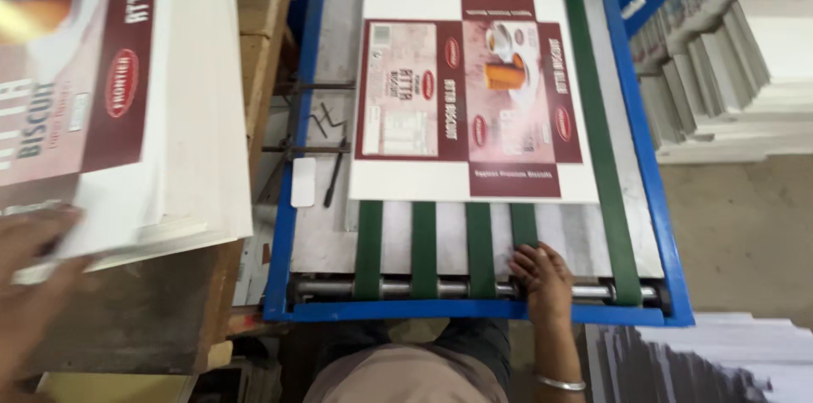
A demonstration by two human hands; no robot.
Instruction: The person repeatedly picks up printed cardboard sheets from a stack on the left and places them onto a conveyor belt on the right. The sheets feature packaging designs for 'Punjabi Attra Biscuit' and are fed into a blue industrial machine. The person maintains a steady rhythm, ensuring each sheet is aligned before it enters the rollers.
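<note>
- At the near end of the blue-framed conveyor [474, 311], the right hand [542, 278] lies flat, fingers [523, 256] slightly spread on a green belt [479, 249].
- Just beyond, a printed carton sheet [471, 107] lies flat on the belts.
- Left hand [30, 284], blurred, touches the stack of printed sheets [127, 90]; cannot tell its finger state.

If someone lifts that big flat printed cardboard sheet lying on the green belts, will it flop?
The printed cardboard sheet looks thin and wide, so it would probably sag at the edges. It likely feels light. Its glossy-looking face may slide easily over the green belts.
</note>
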